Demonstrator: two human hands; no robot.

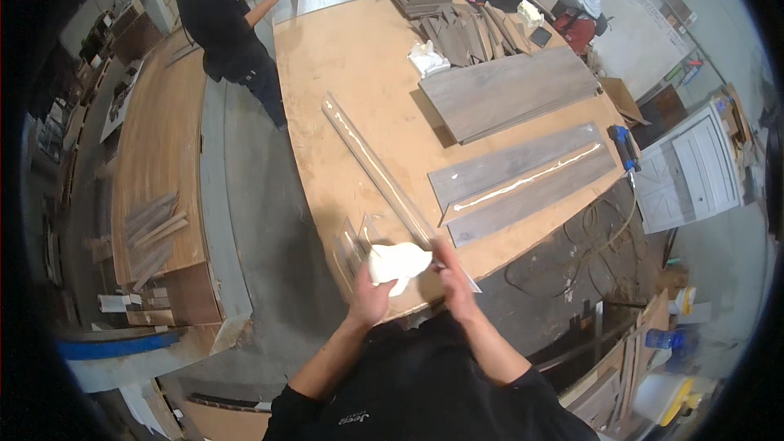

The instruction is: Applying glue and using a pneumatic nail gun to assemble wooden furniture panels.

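Observation:
A white crumpled bundle [398, 265], too bright to make out its kind, is gripped in my left hand [369, 297] above the table's near edge. My right hand [457, 286] closes round the near end of a long grey wood strip [380, 167], its fingers slightly blurred. A thin white line of glue runs along that strip, which lies slanting away to the far left. Beside the bundle are small grey pieces [351, 243] with pale glue lines. To the right, a narrow grey board [523, 188] bears another glue line and lies among wider grey boards [506, 167].
Stacked grey panels [510, 94] lie farther back on the wooden table [314, 57], near loose strips [465, 33] and a white wad [426, 58]. A blue-and-black nail gun [624, 149] rests at the right edge, its hose hanging. Two people [222, 33] work at the far end.

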